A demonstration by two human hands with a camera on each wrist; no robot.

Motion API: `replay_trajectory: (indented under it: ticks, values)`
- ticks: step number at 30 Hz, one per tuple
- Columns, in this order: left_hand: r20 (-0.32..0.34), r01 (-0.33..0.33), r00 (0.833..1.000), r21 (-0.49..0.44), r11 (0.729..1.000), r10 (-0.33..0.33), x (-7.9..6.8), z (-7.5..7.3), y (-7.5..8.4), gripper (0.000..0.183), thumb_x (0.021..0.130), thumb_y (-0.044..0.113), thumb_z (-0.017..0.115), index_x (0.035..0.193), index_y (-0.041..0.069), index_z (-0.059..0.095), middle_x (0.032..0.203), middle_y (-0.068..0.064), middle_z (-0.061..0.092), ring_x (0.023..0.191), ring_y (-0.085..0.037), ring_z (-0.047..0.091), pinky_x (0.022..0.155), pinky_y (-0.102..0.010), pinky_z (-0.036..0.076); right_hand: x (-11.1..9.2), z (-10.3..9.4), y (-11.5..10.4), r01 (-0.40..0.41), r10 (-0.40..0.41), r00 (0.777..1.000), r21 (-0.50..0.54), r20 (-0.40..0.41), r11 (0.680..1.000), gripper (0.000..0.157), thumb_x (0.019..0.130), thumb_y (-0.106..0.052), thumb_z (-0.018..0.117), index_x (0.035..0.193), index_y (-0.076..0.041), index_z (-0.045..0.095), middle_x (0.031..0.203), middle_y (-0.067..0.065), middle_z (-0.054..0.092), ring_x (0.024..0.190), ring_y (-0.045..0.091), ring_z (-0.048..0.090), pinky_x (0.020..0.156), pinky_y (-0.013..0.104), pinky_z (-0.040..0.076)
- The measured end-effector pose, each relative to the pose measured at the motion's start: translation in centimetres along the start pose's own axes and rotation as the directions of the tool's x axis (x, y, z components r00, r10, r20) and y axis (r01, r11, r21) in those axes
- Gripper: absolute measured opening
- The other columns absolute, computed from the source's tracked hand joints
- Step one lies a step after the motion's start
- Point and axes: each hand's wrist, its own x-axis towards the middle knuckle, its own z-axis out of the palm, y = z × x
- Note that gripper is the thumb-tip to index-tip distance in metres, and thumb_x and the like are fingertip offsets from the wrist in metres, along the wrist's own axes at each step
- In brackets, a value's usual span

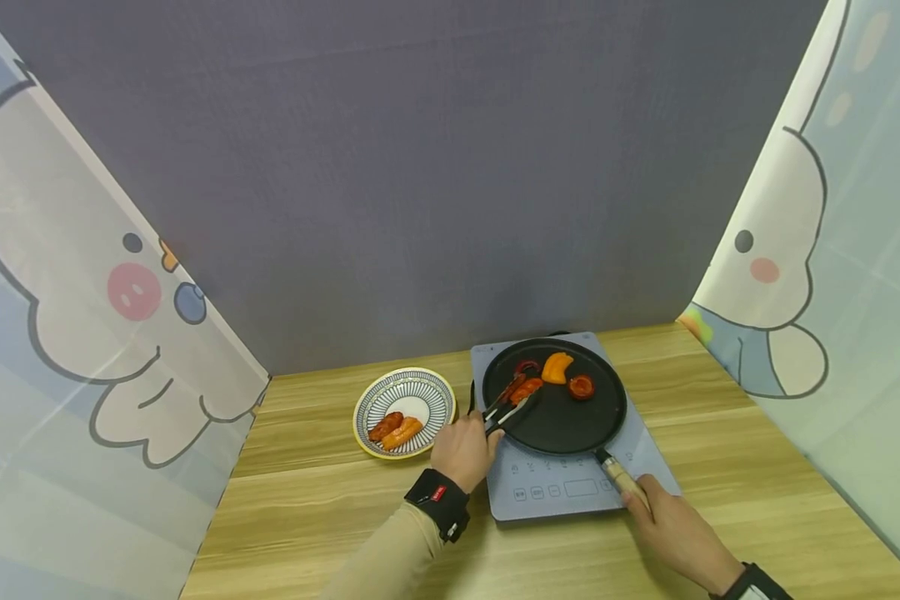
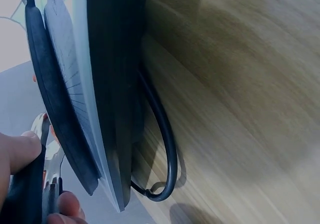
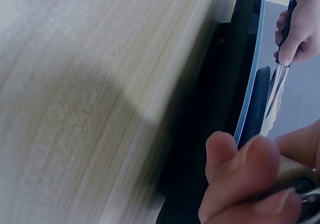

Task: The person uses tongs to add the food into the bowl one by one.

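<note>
My left hand [image 1: 462, 450] grips black-handled metal tongs [image 1: 501, 414] over the left side of a flat black pan [image 1: 570, 425]. The tongs' tips lie on either side of a reddish-brown piece of food [image 1: 527, 390], which looks like a chicken wing. Around the wooden handle [image 1: 624, 481] of the pan curl the fingers of my right hand [image 1: 675, 529]. Also in the pan are a yellow pepper piece [image 1: 557, 367], a round red slice [image 1: 581, 386] and a dark red ring [image 1: 527, 367]. In the left wrist view, thumb and fingers hold the tongs [image 2: 49, 171] beside the pan's edge.
A grey induction cooker [image 1: 510, 500] carries the pan; its black cable [image 2: 167, 139] loops out beside it. To the left stands a patterned bowl with a yellow rim [image 1: 365, 398], holding two cooked pieces [image 1: 401, 433]. A grey wall panel [image 1: 420, 208] rises behind the wooden table [image 1: 307, 500].
</note>
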Motion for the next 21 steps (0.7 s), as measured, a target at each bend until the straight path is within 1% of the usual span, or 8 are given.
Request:
replay_trajectory:
  ticks: [11, 17, 21]
  values:
    - [-0.01, 0.007, 1.0, 0.025, 1.0, -0.007, 0.19, 0.5, 0.14, 0.044, 0.079, 0.053, 0.059, 0.077, 0.009, 0.057, 0.064, -0.006, 0.056, 0.049, -0.024, 0.055, 0.039, -0.038, 0.037, -0.04, 0.08, 0.07, 0.007, -0.007, 1.0, 0.005, -0.007, 1.0, 0.029, 0.094, -0.038, 0.043, 0.092, -0.009, 0.046, 0.058, -0.002, 0.038, 0.042, 0.008, 0.034, 0.038, 0.024, 0.029]
    - [0.003, 0.015, 1.0, 0.012, 1.0, -0.015, 0.17, 0.3, 0.19, 0.046, 0.077, 0.054, 0.06, 0.076, 0.008, 0.057, 0.063, -0.006, 0.056, 0.048, -0.023, 0.054, 0.039, -0.037, 0.036, -0.03, 0.04, 0.01, 0.002, -0.002, 1.0, -0.001, -0.006, 1.0, 0.029, 0.094, -0.037, 0.043, 0.093, -0.008, 0.047, 0.058, -0.002, 0.038, 0.042, 0.008, 0.034, 0.038, 0.024, 0.029]
    - [-0.004, 0.016, 1.0, 0.001, 1.0, -0.016, 0.18, 0.14, 0.26, 0.047, 0.076, 0.055, 0.061, 0.077, 0.008, 0.057, 0.065, -0.006, 0.056, 0.048, -0.024, 0.055, 0.039, -0.036, 0.037, -0.03, 0.0, 0.0, 0.005, -0.005, 1.0, -0.003, -0.004, 1.0, 0.03, 0.094, -0.037, 0.043, 0.093, -0.008, 0.047, 0.058, -0.002, 0.038, 0.042, 0.008, 0.034, 0.038, 0.024, 0.029]
